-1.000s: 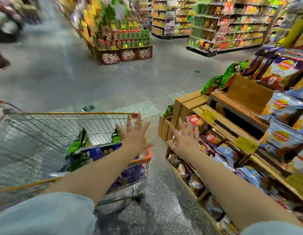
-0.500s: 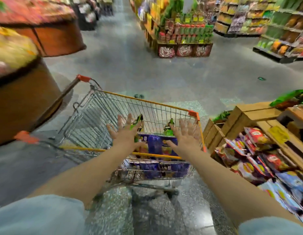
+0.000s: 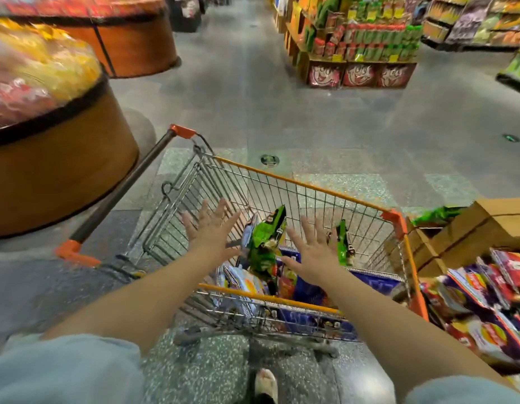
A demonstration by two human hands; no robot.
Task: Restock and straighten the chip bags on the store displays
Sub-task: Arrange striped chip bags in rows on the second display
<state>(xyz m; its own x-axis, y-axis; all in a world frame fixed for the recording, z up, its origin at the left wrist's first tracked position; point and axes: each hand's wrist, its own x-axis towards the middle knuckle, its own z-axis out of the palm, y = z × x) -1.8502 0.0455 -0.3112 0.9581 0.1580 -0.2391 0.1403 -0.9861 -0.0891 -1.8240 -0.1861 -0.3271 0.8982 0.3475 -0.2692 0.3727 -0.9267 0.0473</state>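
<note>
Both empty, fingers spread: left hand [image 3: 211, 232] and right hand [image 3: 312, 252] over the cart [image 3: 308, 186], flanking an upright green chip bag [image 3: 266, 242]; probably light, puffy, crushable, best pinched at the top seam

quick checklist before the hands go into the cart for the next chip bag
1. Left hand free: ok, fingers spread, holding nothing.
2. Right hand free: ok, fingers spread, holding nothing.
3. Bags within reach: ok, an upright green chip bag stands between the hands in the orange-rimmed wire shopping cart.
4. More stock in the cart: ok, a second green bag and a pale blue bag show.
5. Wooden crate display of purple and red chip bags close by: ok, right beside the cart.
6. Free slot in that display: cannot tell, mostly out of frame.
</note>
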